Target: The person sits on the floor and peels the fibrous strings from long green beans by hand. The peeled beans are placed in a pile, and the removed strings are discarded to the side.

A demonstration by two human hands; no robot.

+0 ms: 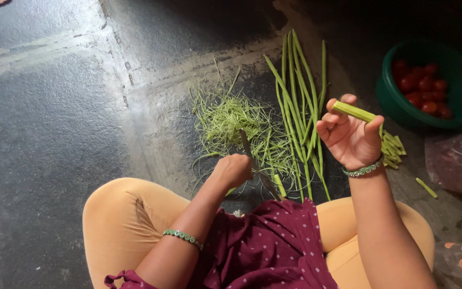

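Note:
My right hand (350,137) is raised palm-up and holds a short green vegetable stalk piece (353,111) between fingers and thumb. My left hand (232,170) is lower and closed around a knife (246,145), whose blade points away from me over a heap of thin green peelings (232,120). A bundle of long green stalks (299,101) lies on the floor between my hands. Several cut stalk pieces (392,150) are piled just right of my right wrist. Both wrists wear green bead bracelets.
A green bowl (458,77) of small red tomatoes (422,85) stands at the far right. A clear plastic bag (458,160) lies beside it, and one loose cut piece (426,187) lies on the dark stone floor (44,134). My folded legs in orange trousers fill the bottom.

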